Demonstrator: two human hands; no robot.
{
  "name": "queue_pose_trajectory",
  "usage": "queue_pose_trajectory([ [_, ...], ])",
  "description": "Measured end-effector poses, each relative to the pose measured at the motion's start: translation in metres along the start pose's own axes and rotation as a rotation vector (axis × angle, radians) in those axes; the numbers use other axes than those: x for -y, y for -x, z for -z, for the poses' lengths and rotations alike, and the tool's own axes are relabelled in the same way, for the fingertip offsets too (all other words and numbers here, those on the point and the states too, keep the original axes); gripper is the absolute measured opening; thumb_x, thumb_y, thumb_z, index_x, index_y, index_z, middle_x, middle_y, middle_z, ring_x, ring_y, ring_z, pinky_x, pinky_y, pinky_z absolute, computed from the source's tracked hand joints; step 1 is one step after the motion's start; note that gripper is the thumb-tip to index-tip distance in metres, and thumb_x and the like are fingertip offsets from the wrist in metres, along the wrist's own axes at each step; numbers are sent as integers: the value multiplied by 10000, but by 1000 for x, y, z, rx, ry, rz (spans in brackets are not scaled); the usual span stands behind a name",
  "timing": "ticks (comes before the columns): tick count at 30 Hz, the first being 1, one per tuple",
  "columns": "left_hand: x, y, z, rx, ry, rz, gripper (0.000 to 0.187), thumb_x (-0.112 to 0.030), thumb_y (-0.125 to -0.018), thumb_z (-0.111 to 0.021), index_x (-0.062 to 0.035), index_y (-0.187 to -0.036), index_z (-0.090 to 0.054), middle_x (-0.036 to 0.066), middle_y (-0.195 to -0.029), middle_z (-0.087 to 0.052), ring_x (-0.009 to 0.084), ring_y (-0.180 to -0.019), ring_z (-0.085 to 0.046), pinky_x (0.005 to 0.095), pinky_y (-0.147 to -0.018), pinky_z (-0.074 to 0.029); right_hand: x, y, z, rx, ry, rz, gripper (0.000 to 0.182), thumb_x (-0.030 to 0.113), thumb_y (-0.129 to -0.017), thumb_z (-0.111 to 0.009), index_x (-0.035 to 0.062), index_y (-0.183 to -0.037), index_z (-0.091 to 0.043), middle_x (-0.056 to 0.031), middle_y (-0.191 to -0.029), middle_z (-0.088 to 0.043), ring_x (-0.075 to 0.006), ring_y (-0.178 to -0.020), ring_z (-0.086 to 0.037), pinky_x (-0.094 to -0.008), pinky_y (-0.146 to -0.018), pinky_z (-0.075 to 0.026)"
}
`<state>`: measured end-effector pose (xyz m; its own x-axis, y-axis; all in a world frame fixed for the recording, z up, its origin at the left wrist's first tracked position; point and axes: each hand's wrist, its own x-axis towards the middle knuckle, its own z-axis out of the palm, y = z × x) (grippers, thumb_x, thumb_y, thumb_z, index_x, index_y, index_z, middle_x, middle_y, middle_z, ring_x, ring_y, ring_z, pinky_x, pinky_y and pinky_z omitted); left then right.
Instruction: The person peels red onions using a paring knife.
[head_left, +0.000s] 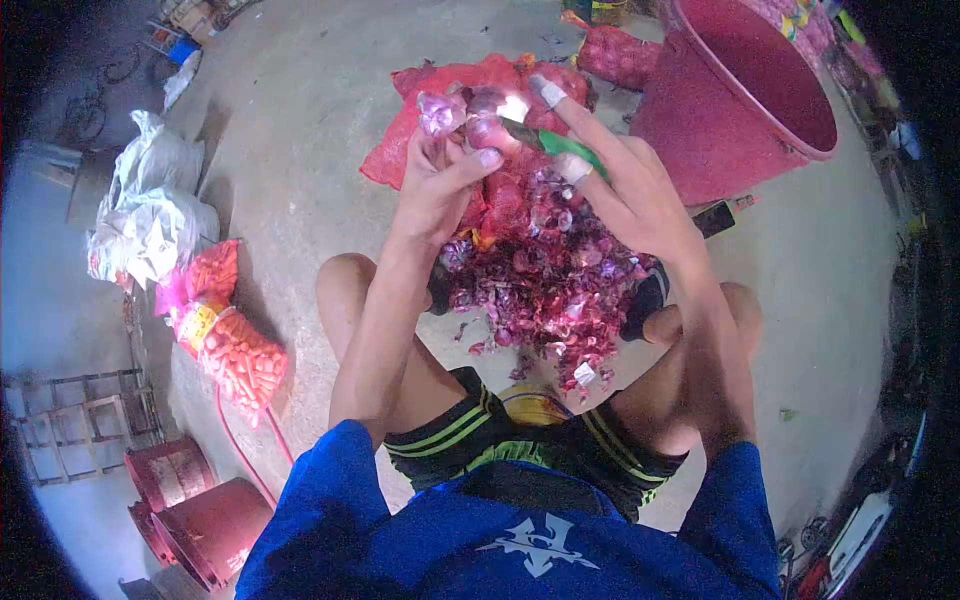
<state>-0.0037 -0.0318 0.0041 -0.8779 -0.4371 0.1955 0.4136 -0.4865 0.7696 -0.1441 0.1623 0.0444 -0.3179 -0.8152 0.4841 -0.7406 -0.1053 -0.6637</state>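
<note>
My left hand [440,185] is closed around a red onion [487,133], with a loose purple skin [440,113] standing up beside its fingertips. My right hand [640,195] grips a small knife with a green handle [572,148], its dark blade pointing left against the onion. White tape [550,93] wraps some of the right fingers. Behind both hands lies a red mesh bag [385,155] of onions. Below them, a heap of purple onion skins [560,290] spreads over the floor between my feet.
A big red tub [680,130] stands at the right, with a dark phone [713,218] on the floor by it. To the left are white sacks [155,200] and a bag of carrots [235,350]. Red buckets [215,525] sit at lower left.
</note>
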Motion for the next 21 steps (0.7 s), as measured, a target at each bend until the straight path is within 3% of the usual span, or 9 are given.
queue_pose_trajectory([
  [6,-1,-3,-4,42,-72,-11,527,115,-807,-752,-26,-1293,-603,88,-1189,-700,182,-1099,-682,350,-974,-553,-2,-1,-5,-36,92,43,592,157,-992,-591,210,-1564,-448,-228,-894,-680,-426,-776,-659,-486,-708,-504],
  [8,2,-4,-2,84,-99,-60,569,109,-802,-761,-32,-1324,-582,85,-1231,-684,185,-1139,-663,354,-992,-547,-6,-4,-7,-141,214,125,534,87,-987,-556,115,-1519,-509,-242,-964,-673,-378,-721,-611,-403,-725,-501],
  [9,2,0,-6,85,-99,-58,569,109,-802,-761,-32,-1324,-582,85,-1231,-684,185,-1139,-663,354,-992,-547,-10,-6,-4,-142,214,124,534,87,-987,-556,115,-1519,-509,-242,-964,-673,-378,-721,-611,-403,-725,-501],
  [12,8,5,-18,55,0,-29,584,105,-798,-767,-36,-1331,-574,72,-1268,-661,184,-1164,-645,353,-995,-543,-9,-8,16,0,-20,-117,536,113,-995,-549,121,-1528,-500,-225,-967,-693,-256,-712,-578,-365,-737,-489],
  [13,10,2,-15,20,29,-13,589,110,-797,-765,-37,-1333,-570,69,-1275,-652,185,-1167,-643,357,-999,-540,-7,-5,15,2,-20,-116,536,113,-995,-549,121,-1528,-500,-225,-967,-693,-256,-712,-578,-365,-737,-489],
  [15,8,0,-10,-23,53,-5,594,115,-796,-763,-38,-1335,-566,66,-1282,-644,185,-1169,-642,362,-1004,-537,-5,-3,13,-17,-164,-53,479,187,-1042,-548,117,-1515,-511,-200,-1275,-677,-373,-1010,-683,-426,-912,-513],
  [16,6,0,-8,-21,25,-16,584,114,-797,-763,-38,-1327,-570,68,-1265,-649,187,-1169,-642,367,-1009,-533,-5,-3,12,-16,-166,-50,479,187,-1042,-548,117,-1515,-511,-200,-1275,-677,-373,-1010,-683,-426,-912,-513],
  [18,6,0,-7,-17,3,-21,574,113,-797,-763,-38,-1318,-574,69,-1248,-654,190,-1168,-643,372,-1014,-529,-4,0,10,65,-100,-63,474,204,-1044,-554,93,-1503,-519,-211,-1376,-629,-382,-1171,-652,-438,-1020,-471],
  [21,5,2,-8,9,-69,-60,543,98,-805,-767,-35,-1297,-580,78,-1236,-658,191,-1161,-646,378,-1026,-522,-5,-2,6,49,-99,3,467,196,-1038,-565,99,-1494,-530,-219,-1340,-647,-382,-1181,-659,-443,-1007,-490],
])
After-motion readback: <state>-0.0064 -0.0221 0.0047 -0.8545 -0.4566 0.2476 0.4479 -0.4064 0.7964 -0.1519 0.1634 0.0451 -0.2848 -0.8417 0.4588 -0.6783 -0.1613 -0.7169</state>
